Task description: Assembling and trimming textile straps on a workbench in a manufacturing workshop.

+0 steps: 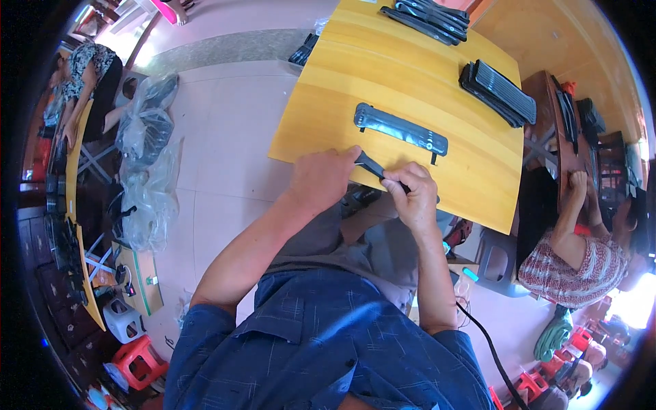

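A narrow black strip (370, 165) is stretched between my two hands at the near edge of the yellow table. My left hand (326, 176) grips its left end, fingers closed. On the other end, my right hand (414, 190) pinches it between thumb and fingers, and a bit of black shows past the thumb. Just beyond the hands lies a long, flat black piece (400, 130) with a shiny surface, rounded ends and two small tabs on its near side. Neither hand touches that piece. What exactly the strip is, I cannot tell.
The yellow table (321, 89) carries a stack of black strips (497, 93) at right and a black pile (427, 19) at the far edge. Clear plastic bags (147, 137) lie on the floor at left. People work at left and right; a black cable (488, 342) runs near my right arm.
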`<state>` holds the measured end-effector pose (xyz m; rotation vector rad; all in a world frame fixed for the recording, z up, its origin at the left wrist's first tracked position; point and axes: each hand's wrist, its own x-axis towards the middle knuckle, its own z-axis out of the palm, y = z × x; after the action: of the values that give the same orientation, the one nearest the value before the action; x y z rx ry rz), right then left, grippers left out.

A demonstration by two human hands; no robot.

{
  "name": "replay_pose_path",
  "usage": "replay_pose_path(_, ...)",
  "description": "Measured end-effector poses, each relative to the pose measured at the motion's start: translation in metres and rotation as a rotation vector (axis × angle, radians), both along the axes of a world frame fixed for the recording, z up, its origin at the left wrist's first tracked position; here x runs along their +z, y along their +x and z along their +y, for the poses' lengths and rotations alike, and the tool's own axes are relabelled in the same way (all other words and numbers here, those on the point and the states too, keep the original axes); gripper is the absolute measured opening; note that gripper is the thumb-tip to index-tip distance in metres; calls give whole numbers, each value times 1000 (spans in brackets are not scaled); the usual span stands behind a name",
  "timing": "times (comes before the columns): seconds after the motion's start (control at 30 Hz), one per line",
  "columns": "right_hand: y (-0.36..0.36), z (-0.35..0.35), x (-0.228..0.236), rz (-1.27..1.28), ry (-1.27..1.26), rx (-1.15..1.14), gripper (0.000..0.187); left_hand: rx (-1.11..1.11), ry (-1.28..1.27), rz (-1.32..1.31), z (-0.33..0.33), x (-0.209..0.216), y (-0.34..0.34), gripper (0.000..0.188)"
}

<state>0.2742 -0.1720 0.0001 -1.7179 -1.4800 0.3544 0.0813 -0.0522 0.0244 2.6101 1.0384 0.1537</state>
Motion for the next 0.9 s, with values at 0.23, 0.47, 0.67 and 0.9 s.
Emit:
replay_pose_path(0.23,1,0,-1,24,-5,2,10,-35,-4,-14,8,6,-3,33)
replay_pose_path(0.47,3,-5,-2,15,-27,-37,10,25,82,-36,-1,0,-3,33)
replay_pose_path(0.67,4,0,14,-48,-84,6,13,7,28,-52,0,-4,-5,38)
replay_pose_path(0.9,-10,35,22,-206,-96,21,14,-12,52,-75,0,-8,-7,33)
